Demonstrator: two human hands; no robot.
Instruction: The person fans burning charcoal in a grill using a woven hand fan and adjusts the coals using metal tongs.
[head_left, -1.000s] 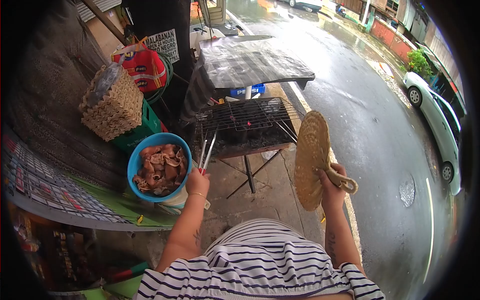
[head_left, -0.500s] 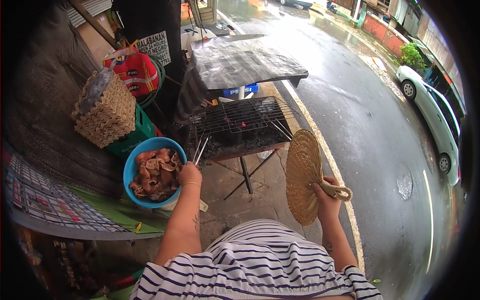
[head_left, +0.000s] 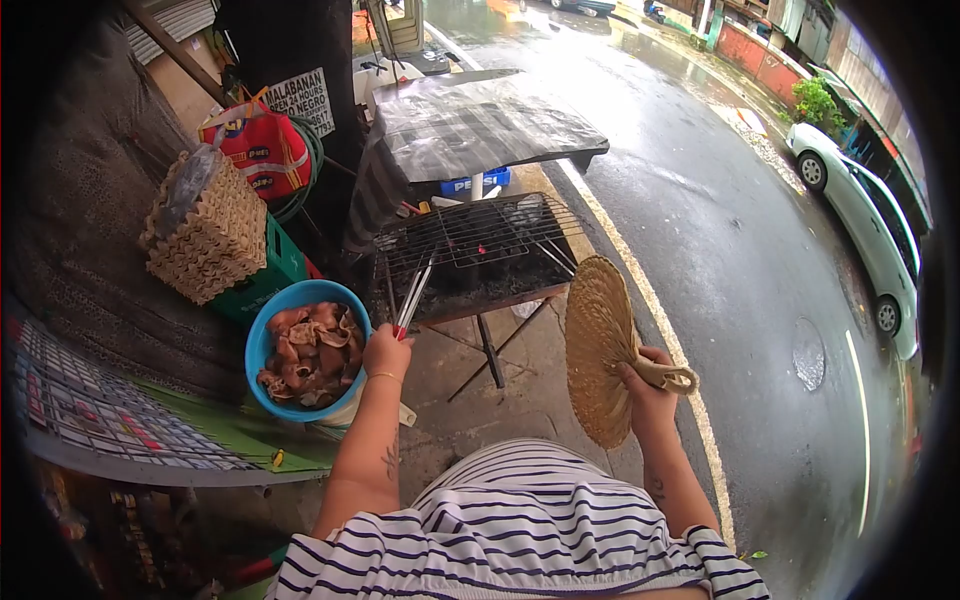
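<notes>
In the head view, the left hand (head_left: 387,354) has its fingers wrapped round red-handled tongs (head_left: 415,290), their tips by the near left part of the grill (head_left: 495,304). The right hand (head_left: 653,398) grips a woven fan (head_left: 600,350), just off the grill's near right corner. The step looks like working at the grill; moving the tongs calls for clearing the wire grate (head_left: 505,255) and the blue bucket (head_left: 258,338) of meat (head_left: 312,348) alongside. A dark sheet (head_left: 490,125) hangs low beyond the grill's far edge, and egg trays (head_left: 205,225) crowd the left.
</notes>
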